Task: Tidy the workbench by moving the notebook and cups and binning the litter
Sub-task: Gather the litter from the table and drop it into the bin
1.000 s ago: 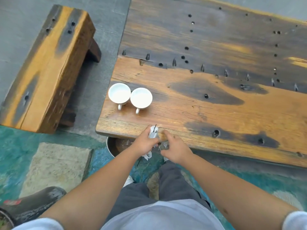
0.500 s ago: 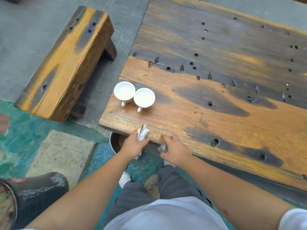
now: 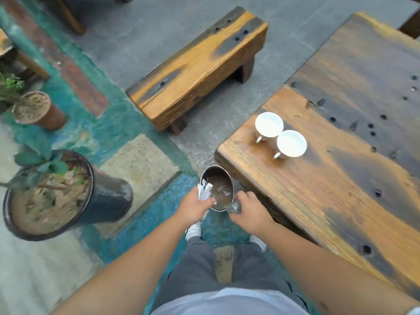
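My left hand (image 3: 193, 206) grips crumpled white paper litter (image 3: 204, 190) with a dark stick in it, right over the left rim of a round metal bin (image 3: 228, 178) on the floor by the workbench corner. My right hand (image 3: 248, 211) holds a small clear wrapper (image 3: 234, 206) at the bin's near right rim. Brownish contents and a pale scrap show inside the bin. Two white cups (image 3: 268, 124) (image 3: 291, 143) stand side by side, touching, near the left end of the wooden workbench (image 3: 341, 178). No notebook is in view.
A low wooden bench (image 3: 197, 67) stands on the grey floor left of the workbench. A large black plant pot (image 3: 68, 196) sits at the left, a smaller brown pot (image 3: 38, 110) behind it. My legs and white shoes are below the bin.
Both hands have dropped from the workbench's front edge down to the bin with the litter still in them. My view has swung left and down.
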The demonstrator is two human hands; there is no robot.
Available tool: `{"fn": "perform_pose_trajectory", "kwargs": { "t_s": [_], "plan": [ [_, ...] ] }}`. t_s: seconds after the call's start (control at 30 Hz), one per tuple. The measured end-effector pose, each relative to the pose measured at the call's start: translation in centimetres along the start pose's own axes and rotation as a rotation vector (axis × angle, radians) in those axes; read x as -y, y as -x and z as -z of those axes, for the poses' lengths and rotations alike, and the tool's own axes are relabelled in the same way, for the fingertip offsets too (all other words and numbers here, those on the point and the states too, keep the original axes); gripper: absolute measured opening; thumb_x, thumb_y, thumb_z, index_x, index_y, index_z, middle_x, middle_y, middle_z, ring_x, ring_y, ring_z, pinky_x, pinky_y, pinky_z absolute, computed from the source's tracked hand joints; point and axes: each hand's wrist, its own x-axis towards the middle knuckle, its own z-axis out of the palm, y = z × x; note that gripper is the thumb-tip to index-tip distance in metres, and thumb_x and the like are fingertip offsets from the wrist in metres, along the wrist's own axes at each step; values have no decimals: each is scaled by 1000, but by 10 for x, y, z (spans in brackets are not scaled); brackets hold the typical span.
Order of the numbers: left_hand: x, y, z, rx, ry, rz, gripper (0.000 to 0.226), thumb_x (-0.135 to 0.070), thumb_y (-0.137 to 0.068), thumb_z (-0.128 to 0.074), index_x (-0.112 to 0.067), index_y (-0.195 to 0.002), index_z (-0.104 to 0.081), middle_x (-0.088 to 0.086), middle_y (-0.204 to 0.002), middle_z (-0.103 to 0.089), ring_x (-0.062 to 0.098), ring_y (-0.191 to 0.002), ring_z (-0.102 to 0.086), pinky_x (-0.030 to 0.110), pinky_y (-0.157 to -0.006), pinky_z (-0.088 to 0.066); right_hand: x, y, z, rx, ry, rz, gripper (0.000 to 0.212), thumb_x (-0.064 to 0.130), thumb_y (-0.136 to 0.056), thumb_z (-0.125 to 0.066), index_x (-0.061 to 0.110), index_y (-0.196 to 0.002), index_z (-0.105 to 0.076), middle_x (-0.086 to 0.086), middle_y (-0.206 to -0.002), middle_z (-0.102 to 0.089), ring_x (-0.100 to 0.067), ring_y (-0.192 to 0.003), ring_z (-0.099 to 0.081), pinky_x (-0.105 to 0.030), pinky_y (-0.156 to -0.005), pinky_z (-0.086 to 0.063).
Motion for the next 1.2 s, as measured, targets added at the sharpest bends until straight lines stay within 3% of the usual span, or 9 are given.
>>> {"fn": "perform_pose_trajectory", "kwargs": {
  "t_s": [0.3,0.4,0.57,0.67,0.73,0.8,0.87,0.97,1.2],
  "plan": [
    [66,-111,-9,54,67,133,21,-32,-88,-68,-17,-77,-56,6,-77,-64,28,-80,-66,35,-67,-48,-19,-100,-74,-60,-211,-203,50,36,-77,-68,19,-120,-49,1,-105,-46,-21,-103,-52,-28,-72,-31],
    [95,-163,-30,85,98,156,19,-29,-89,-66,-15,-81,-55,9,-86,-65,31,-85,-68,37,-74,-52,-40,-146,-106,-97,-255,-276,48,33,-79,-70,15,-120,-52,-5,-110,-53,-25,-107,-53,-27,-71,-29],
    [153,-243,-79,84,361,236,21,-19,-94,-62,-26,-77,-51,-7,-77,-59,8,-59,-58,12,-42,-43,-70,-224,-165,-85,-498,-435,42,31,-82,-73,17,-116,-53,-6,-105,-61,-20,-87,-60,-29,-63,-45],
    [184,-287,-112,59,515,313,2,-18,-94,-59,-18,-92,-59,0,-82,-64,8,-57,-57,19,-48,-43,-81,-266,-200,-66,-876,-569,26,11,-88,-68,13,-109,-52,-7,-86,-62,-12,-59,-59,-26,-51,-49],
    [200,-318,-131,19,595,354,9,-18,-92,-60,-15,-100,-61,5,-86,-65,12,-59,-58,22,-50,-43,-93,-295,-223,-73,-979,-632,25,6,-90,-64,13,-110,-51,-4,-79,-59,-7,-52,-56,-23,-49,-46],
    [211,-349,-144,-17,606,372,17,-21,-86,-63,-12,-100,-63,12,-90,-68,19,-63,-59,27,-51,-47,-106,-320,-244,-93,-1012,-679,25,9,-90,-64,13,-111,-52,-4,-85,-60,-8,-61,-57,-24,-54,-48],
    [222,-376,-157,-34,602,403,34,-27,-76,-61,-7,-103,-63,20,-99,-70,26,-73,-63,39,-66,-55,-121,-340,-265,-96,-993,-706,20,15,-89,-64,17,-107,-54,-6,-95,-64,-14,-73,-61,-28,-61,-49],
    [237,-410,-182,-39,475,398,39,-26,-82,-60,-8,-117,-60,17,-112,-68,33,-98,-65,39,-87,-53,-143,-368,-290,-104,-1031,-732,19,17,-85,-67,22,-100,-56,-8,-104,-69,-16,-83,-65,-28,-63,-52],
    [263,-446,-217,-136,595,593,38,-13,-91,-52,-5,-128,-52,20,-122,-63,37,-107,-63,41,-89,-52,-178,-413,-317,-131,-1117,-815,23,11,-88,-57,17,-110,-55,-10,-103,-66,-24,-89,-65,-37,-75,-58]
  ]
}}
